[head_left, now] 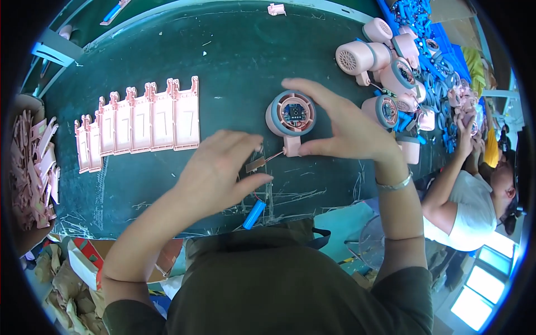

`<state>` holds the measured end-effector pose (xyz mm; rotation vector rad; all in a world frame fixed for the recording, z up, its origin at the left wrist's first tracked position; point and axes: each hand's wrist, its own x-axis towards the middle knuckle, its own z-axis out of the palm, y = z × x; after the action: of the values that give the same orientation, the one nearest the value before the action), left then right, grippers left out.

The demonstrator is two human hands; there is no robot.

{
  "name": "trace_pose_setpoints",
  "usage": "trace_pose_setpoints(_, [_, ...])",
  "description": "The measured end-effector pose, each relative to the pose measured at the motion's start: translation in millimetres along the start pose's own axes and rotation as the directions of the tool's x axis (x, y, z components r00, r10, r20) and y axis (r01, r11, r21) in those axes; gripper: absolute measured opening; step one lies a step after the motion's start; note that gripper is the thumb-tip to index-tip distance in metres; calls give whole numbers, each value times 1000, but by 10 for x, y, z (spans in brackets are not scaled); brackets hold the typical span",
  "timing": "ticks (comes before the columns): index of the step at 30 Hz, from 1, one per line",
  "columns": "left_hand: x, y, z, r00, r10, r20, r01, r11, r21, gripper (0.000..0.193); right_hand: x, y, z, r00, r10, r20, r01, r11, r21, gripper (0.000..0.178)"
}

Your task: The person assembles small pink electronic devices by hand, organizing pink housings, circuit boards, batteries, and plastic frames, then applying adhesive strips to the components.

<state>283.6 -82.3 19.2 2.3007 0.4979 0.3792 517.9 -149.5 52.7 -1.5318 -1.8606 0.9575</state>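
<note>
A round pink fan head (277, 118) with a grey ring and a small circuit board in its open face lies on the green table, its short neck toward me. My right hand (354, 125) curves around its right side, fingers spread; the thumb tip is by the neck, and I cannot tell whether it touches. Wires run from the neck to a small brown circuit board (255, 164). Around that board my left hand (215, 173) is open, thumb and fingers apart. A blue cylindrical battery (254, 215) lies below it near the table edge, with a thin wire at its top.
Several pink handle shells (149, 125) stand in a row at left, beside a box of pink parts (34, 167). More fan heads (357, 57) and blue batteries (410, 19) are piled at right. Beyond, a co-worker in a white shirt (466, 209) handles parts.
</note>
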Motion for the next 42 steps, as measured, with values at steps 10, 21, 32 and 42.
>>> trace_pose_setpoints(10, [-60, 107, 62, 993, -68, -99, 58, 993, -98, 18, -84, 0, 83, 966, -51, -254, 102, 976, 194, 70])
trace_pose_setpoints(21, [-109, 104, 56, 942, -335, 21, 284, 763, -581, 21, -180, -210, 103, 925, -135, -356, 195, 971, 138, 72])
trace_pose_setpoints(32, [-142, 200, -15, 984, -91, -150, 53, 968, -244, 21, -198, -404, 81, 880, -243, -409, 246, 968, -44, 67])
trace_pose_setpoints(42, [-267, 166, -55, 973, -111, -202, 22, 918, -397, 23, -162, -547, 126, 828, -345, -442, 320, 938, -132, 66])
